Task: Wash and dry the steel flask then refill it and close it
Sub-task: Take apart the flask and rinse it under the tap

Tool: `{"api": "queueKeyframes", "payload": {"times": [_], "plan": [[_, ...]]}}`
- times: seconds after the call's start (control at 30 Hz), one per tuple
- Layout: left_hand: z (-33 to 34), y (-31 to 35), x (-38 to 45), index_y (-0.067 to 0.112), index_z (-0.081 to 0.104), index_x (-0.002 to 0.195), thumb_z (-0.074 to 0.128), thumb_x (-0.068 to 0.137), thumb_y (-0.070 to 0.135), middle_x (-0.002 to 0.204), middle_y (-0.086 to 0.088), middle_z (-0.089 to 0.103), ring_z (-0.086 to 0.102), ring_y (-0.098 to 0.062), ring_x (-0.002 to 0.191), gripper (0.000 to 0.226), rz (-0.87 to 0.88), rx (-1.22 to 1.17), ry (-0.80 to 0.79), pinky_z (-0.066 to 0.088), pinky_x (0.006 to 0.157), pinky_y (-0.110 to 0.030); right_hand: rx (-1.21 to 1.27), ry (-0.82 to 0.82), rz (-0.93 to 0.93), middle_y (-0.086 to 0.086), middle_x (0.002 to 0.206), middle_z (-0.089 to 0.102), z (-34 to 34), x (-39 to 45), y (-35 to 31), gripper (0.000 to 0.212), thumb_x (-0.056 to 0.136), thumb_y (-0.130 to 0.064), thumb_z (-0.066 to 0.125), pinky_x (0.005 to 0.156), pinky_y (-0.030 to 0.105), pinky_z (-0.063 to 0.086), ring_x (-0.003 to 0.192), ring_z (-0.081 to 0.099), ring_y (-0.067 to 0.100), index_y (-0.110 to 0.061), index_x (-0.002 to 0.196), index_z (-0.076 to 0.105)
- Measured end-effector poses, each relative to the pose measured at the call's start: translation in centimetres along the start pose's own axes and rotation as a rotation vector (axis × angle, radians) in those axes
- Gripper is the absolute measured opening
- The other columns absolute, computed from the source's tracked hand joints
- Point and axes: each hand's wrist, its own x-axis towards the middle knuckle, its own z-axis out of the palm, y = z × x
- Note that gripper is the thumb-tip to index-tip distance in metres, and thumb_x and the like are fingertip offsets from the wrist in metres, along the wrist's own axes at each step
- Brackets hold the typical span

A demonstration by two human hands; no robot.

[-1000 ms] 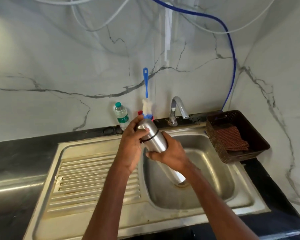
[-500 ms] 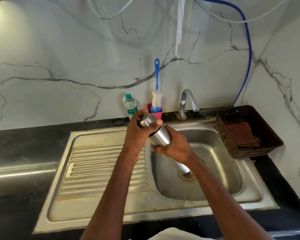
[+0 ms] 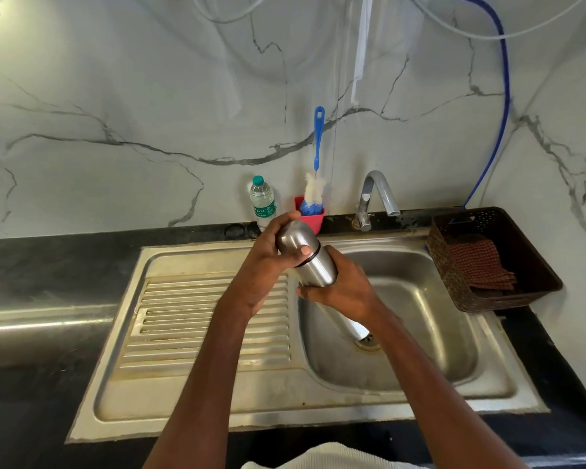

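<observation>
Holding the flask (image 3: 313, 265) tilted over the sink (image 3: 420, 333), a person grips it with both bare hands: the left hand (image 3: 268, 252) wraps closed around the domed cap (image 3: 293, 236) at the upper end, thumb lying across the metal just above the black ring (image 3: 313, 255) that marks the cap's lower edge, while the right hand (image 3: 344, 292) clasps the body below, fingers curled shut around it from the far side. Flask orientation: cap up and toward the back wall, base (image 3: 361, 331) down in the basin, just above or at the drain (image 3: 369, 341); contact between the two cannot be told. To the left of the basin lies the ribbed drainboard (image 3: 200, 316), part of the same steel unit, set into a dark counter (image 3: 48, 265). Behind the hands, against the marble wall, stand a small plastic water bottle (image 3: 263, 201) with a green cap and, just beside it, a red holder (image 3: 313, 216) containing a blue-handled bottle brush (image 3: 317, 164), upright. The tap (image 3: 374, 194) rises at the basin's rear edge, spout turned over the basin, no water seen running. At the right, on the counter, sits a dark perforated basket (image 3: 521, 292) holding a folded checked cloth (image 3: 481, 262). A blue hose (image 3: 501, 96) descends the wall behind the basket.
</observation>
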Motion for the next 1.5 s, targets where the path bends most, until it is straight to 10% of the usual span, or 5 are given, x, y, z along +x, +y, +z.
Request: {"api": "queueKeyframes", "payload": {"times": [0.37,0.73,1.17,1.33,1.5], "plan": [[-6.0,-2.4,-2.7,0.024,0.063,0.131,0.082,0.084,0.019,0.113,-0.003,0.07,0.066,-0.016,0.093,0.051,-0.078,-0.488,0.38,0.049,0.078,-0.03,0.044,-0.049,-0.019,-0.013,0.097,0.068,3.0,-0.2,-0.5,0.062,0.063,-0.039,0.096,0.067,0.022,0.052,0.083,0.065,0.003,-0.033,0.112,0.06],[-13.6,-16.0,-10.6,0.015,0.066,0.126,0.088,0.07,-0.006,0.121,-0.005,0.071,0.067,-0.025,0.116,0.063,-0.216,0.066,0.82,0.058,0.099,-0.04,0.041,-0.172,0.008,-0.014,0.093,0.071,11.9,-0.9,-1.4,0.056,0.064,-0.036,0.097,0.071,0.025,0.052,0.082,0.066,0.003,-0.034,0.107,0.061],[-17.5,-19.9,-11.2,0.022,0.037,0.156,0.093,0.075,0.029,0.153,-0.001,0.037,0.045,-0.024,0.14,0.099,-0.221,0.523,0.62,0.046,0.114,-0.048,0.004,-0.175,0.046,-0.018,0.1,0.07,16.9,-1.1,-3.4,0.063,0.066,-0.034,0.095,0.071,0.019,0.05,0.088,0.064,-0.005,-0.035,0.118,0.059],[-15.8,-14.2,-11.0,0.02,0.053,0.145,0.071,0.094,0.028,0.146,0.003,0.053,0.048,-0.01,0.139,0.054,0.038,0.292,0.758,0.041,0.119,-0.046,0.033,-0.167,0.07,-0.017,0.101,0.07,14.8,-1.0,-2.4,0.065,0.064,-0.036,0.096,0.077,0.027,0.056,0.089,0.066,-0.001,-0.038,0.118,0.06],[-11.5,-5.7,-7.5,0.008,0.058,0.139,0.068,0.097,0.021,0.137,-0.013,0.065,0.061,-0.028,0.129,0.045,0.055,-0.053,0.213,0.052,0.108,-0.044,0.05,-0.245,0.079,-0.008,0.101,0.072,10.9,-0.8,-1.6,0.063,0.063,-0.036,0.096,0.081,0.036,0.059,0.089,0.069,0.008,-0.035,0.116,0.063]]}}
